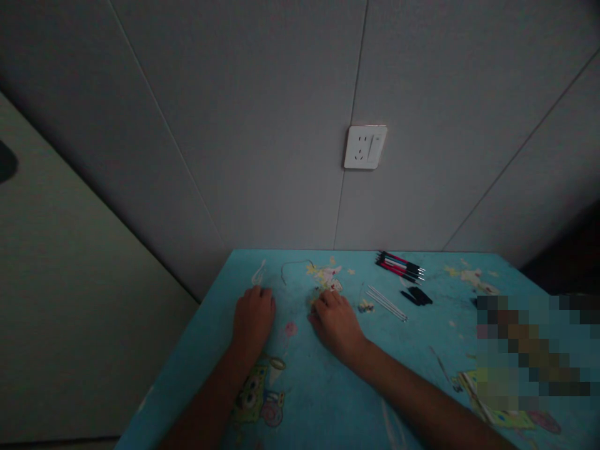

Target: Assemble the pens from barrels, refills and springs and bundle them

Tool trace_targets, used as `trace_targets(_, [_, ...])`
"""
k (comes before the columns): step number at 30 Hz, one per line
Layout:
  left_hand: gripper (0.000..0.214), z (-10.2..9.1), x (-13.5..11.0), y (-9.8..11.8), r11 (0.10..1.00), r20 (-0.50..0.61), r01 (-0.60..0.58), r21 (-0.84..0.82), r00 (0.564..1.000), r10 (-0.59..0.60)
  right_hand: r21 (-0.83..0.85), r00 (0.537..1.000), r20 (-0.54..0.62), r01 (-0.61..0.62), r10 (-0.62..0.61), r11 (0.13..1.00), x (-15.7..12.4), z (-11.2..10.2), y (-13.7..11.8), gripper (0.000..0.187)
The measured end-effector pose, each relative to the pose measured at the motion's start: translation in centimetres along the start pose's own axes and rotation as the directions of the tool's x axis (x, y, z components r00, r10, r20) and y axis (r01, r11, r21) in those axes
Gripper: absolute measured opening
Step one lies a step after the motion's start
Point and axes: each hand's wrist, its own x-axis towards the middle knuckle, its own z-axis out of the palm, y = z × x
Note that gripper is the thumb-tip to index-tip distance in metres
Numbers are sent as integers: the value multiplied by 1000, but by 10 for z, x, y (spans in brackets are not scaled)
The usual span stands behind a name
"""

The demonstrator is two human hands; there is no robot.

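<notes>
Turquoise, cartoon-printed covering dresses the worktop (328, 400), where both hands rest well apart from each other. The left hand (254, 319) lies with fingers curled downward, just beside a thin, pale looped cord (258, 274). The right hand (338, 326) is bent at the knuckles, its fingertips turned under toward the surface; whether either hand pinches anything beneath its fingers, I cannot tell.

Right of the right hand lie a small cluster of yellowish and dark bits (365, 306), then slim white rods (387, 304) set side by side and a group of short black pieces (417, 296). Farther back, slender black-and-red sticks with silvery tips (400, 267) lie bunched together.

I judge the step in hand to be fine fingertip work close to the surface, with the rods and sticks out of the hands. Such slender parts would call for a light, precise pinch, lest they roll.
</notes>
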Motion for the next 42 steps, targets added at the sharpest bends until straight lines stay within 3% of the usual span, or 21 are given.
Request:
trace_targets(4, [25,3,-4,7,1000,21,-21,7,1000,20,26,1000,-23,0,0,1000,-13,-8,-3,6])
trace_targets(10, [24,7,-6,9,998,59,-48,-28,997,49,324,942,-133,335,-309,885,-69,-29,12,11])
trace_targets(13, [23,4,-8,10,994,35,-68,-90,997,72,401,942,-167,334,-291,853,-88,-33,26,16])
trace_targets(16, [23,-5,-14,17,933,-83,-208,-294,978,192,472,965,-180,253,-189,844,-91,-33,37,17])
trace_targets(20, [22,-21,-25,33,692,-281,-496,-525,868,409,543,976,-212,165,-56,823,-89,-33,42,14])
trace_targets(22, [22,-30,-31,44,543,-343,-542,-641,835,430,565,979,-194,167,-67,808,-90,-33,41,13])
trace_targets(23, [22,-34,-33,50,463,-361,-527,-712,841,402,574,980,-183,166,-72,802,-90,-34,41,13])
trace_targets(26, [16,-44,-34,72,211,-322,-377,-902,913,252,607,985,-169,135,-39,783,-92,-38,41,15])
trace_targets(28, [13,-46,-31,86,24,-189,-191,-981,978,86,630,987,-160,111,-11,769,-91,-41,42,17])
trace_targets(30, [16,-43,-29,99,-184,-47,-52,-982,998,-29,646,988,-156,90,15,758,-89,-45,45,20])
trace_targets(32, [16,-36,-29,105,-333,49,23,-943,996,-69,656,986,-157,68,48,752,-87,-49,47,22])
trace_targets(37, [18,-23,-37,100,-485,210,188,-854,978,11,658,986,-121,-9,118,753,-86,-52,49,15])
trace_targets(42, [22,-32,-42,97,-630,278,237,-739,960,34,665,969,-154,-43,193,746,-88,-53,47,6])
